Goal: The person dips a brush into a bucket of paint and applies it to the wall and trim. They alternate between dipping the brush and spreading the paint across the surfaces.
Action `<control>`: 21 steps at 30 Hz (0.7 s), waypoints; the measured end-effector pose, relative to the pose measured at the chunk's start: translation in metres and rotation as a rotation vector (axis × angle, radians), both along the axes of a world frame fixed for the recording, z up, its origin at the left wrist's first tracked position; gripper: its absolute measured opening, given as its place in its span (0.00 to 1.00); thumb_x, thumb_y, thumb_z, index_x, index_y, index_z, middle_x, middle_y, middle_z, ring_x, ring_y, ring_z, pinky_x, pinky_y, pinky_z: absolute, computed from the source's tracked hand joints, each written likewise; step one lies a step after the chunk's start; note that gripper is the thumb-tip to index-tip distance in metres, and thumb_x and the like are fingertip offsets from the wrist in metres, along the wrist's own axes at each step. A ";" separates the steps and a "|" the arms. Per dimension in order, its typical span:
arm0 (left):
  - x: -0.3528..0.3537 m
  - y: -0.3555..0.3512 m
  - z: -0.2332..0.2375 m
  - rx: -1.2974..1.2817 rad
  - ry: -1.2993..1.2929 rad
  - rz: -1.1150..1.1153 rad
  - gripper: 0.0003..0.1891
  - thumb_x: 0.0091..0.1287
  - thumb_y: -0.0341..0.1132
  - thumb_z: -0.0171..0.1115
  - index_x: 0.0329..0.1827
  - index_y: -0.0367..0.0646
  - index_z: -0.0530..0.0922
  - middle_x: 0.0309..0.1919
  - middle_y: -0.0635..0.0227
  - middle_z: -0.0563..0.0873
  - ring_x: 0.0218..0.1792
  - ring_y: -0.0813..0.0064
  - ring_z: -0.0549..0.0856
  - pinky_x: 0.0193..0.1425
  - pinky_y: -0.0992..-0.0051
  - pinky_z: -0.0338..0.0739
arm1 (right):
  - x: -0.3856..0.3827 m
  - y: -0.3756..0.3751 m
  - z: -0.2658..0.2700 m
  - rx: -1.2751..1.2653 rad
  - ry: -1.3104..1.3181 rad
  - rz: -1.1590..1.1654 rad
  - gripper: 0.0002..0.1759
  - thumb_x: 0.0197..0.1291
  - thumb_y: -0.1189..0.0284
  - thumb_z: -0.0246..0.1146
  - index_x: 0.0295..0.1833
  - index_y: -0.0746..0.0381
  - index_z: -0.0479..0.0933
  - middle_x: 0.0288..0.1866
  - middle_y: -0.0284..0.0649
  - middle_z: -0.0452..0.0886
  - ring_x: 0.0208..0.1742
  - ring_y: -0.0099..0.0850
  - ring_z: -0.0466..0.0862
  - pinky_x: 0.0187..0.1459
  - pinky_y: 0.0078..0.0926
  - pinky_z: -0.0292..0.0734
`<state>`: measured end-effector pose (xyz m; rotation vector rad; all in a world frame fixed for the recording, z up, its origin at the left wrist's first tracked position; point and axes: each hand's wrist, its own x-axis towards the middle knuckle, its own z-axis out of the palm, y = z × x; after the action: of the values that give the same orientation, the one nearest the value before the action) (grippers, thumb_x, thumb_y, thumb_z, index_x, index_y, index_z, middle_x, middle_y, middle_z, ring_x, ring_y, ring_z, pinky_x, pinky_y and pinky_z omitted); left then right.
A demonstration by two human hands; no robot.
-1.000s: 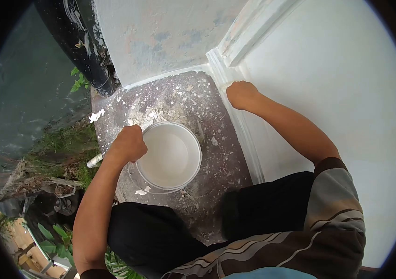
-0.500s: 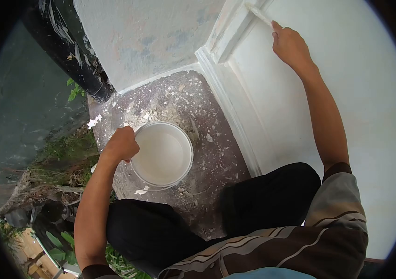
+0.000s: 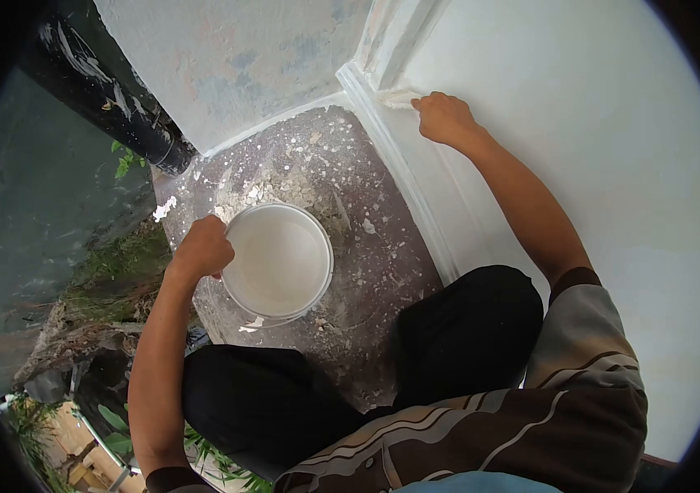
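My left hand (image 3: 204,248) is closed at the left rim of a round white bucket (image 3: 277,261), which stands on the speckled floor with whitish liquid inside. What exactly the fingers grip, rim or handle, is hidden. Up on the right, my right hand (image 3: 446,117) is closed around a paintbrush (image 3: 399,99), its handle mostly covered by the fingers. The pale bristle end meets the white wall (image 3: 580,148) low down, near the end of a raised moulding (image 3: 403,41) and just above the ledge along the wall's foot.
A second, patchy grey-white wall (image 3: 243,74) meets the white one at a corner. Paint flakes and spots cover the dark floor (image 3: 374,279). A black pipe (image 3: 111,107) runs along the left, beside a drop to dark ground and plants (image 3: 124,160). My knees flank the bucket.
My right hand has moved down and left with the paintbrush, from the moulding to the wall's lower corner. The left hand stays at the bucket; the view has shifted slightly.
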<state>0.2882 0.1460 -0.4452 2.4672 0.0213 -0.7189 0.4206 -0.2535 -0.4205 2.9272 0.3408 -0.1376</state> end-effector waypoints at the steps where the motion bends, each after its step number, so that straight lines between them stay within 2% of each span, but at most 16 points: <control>1: 0.001 0.000 0.000 -0.007 0.002 0.001 0.12 0.55 0.21 0.50 0.36 0.15 0.74 0.27 0.35 0.83 0.20 0.52 0.87 0.22 0.62 0.83 | 0.010 0.000 -0.003 0.004 -0.001 0.006 0.14 0.51 0.78 0.57 0.45 0.63 0.81 0.41 0.50 0.84 0.43 0.46 0.86 0.43 0.44 0.81; 3: 0.002 0.001 -0.001 -0.001 -0.010 0.018 0.11 0.55 0.21 0.50 0.34 0.15 0.74 0.26 0.36 0.83 0.20 0.53 0.87 0.22 0.62 0.82 | 0.037 -0.020 -0.032 -0.009 0.030 0.044 0.15 0.52 0.79 0.56 0.45 0.62 0.81 0.41 0.49 0.84 0.43 0.45 0.86 0.43 0.44 0.81; 6: 0.002 0.000 -0.003 -0.013 -0.009 0.008 0.10 0.55 0.21 0.50 0.31 0.17 0.75 0.23 0.39 0.83 0.18 0.55 0.86 0.21 0.63 0.82 | 0.008 -0.045 -0.044 0.002 0.122 0.028 0.15 0.52 0.79 0.56 0.46 0.62 0.80 0.41 0.48 0.84 0.43 0.45 0.86 0.42 0.43 0.81; 9: -0.002 0.000 0.000 -0.047 -0.036 0.001 0.09 0.56 0.20 0.50 0.31 0.19 0.76 0.22 0.42 0.83 0.17 0.57 0.86 0.21 0.64 0.81 | -0.071 -0.062 -0.019 -0.054 0.265 -0.036 0.17 0.53 0.79 0.56 0.49 0.60 0.81 0.41 0.46 0.84 0.44 0.45 0.85 0.43 0.42 0.81; 11: 0.001 0.002 -0.007 -0.034 -0.009 -0.003 0.10 0.56 0.20 0.50 0.32 0.19 0.77 0.22 0.42 0.83 0.17 0.57 0.86 0.21 0.64 0.81 | -0.121 -0.068 0.009 -0.100 0.411 -0.115 0.22 0.53 0.78 0.56 0.54 0.57 0.81 0.41 0.45 0.84 0.47 0.43 0.84 0.45 0.43 0.80; 14: 0.008 0.005 -0.010 0.001 0.056 -0.036 0.11 0.57 0.21 0.50 0.35 0.18 0.76 0.24 0.42 0.83 0.18 0.58 0.86 0.21 0.64 0.81 | -0.137 -0.079 0.044 -0.104 0.448 -0.109 0.26 0.53 0.79 0.56 0.59 0.55 0.80 0.41 0.45 0.85 0.48 0.41 0.84 0.46 0.43 0.80; 17: 0.007 0.008 -0.015 0.005 0.042 -0.035 0.13 0.58 0.22 0.50 0.41 0.17 0.75 0.27 0.41 0.84 0.19 0.58 0.87 0.21 0.64 0.81 | -0.097 -0.059 0.038 -0.068 0.191 -0.071 0.25 0.54 0.79 0.55 0.59 0.55 0.80 0.43 0.44 0.85 0.47 0.42 0.84 0.46 0.41 0.81; 19: 0.002 0.006 -0.014 -0.004 0.017 -0.006 0.15 0.59 0.23 0.51 0.45 0.18 0.75 0.29 0.41 0.84 0.19 0.59 0.87 0.21 0.65 0.81 | -0.048 -0.045 0.011 -0.018 0.104 -0.071 0.26 0.55 0.79 0.54 0.61 0.56 0.79 0.43 0.46 0.85 0.46 0.43 0.85 0.45 0.40 0.81; 21: -0.001 0.006 -0.008 -0.010 0.006 0.026 0.16 0.60 0.23 0.52 0.49 0.18 0.74 0.32 0.41 0.84 0.19 0.59 0.87 0.21 0.65 0.81 | -0.036 -0.051 -0.024 0.006 0.079 -0.035 0.27 0.55 0.79 0.54 0.63 0.57 0.77 0.44 0.48 0.84 0.46 0.44 0.85 0.45 0.41 0.81</control>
<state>0.2868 0.1516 -0.4534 2.4506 0.0521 -0.7139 0.3848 -0.3045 -0.4441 2.9406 0.3020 -0.2583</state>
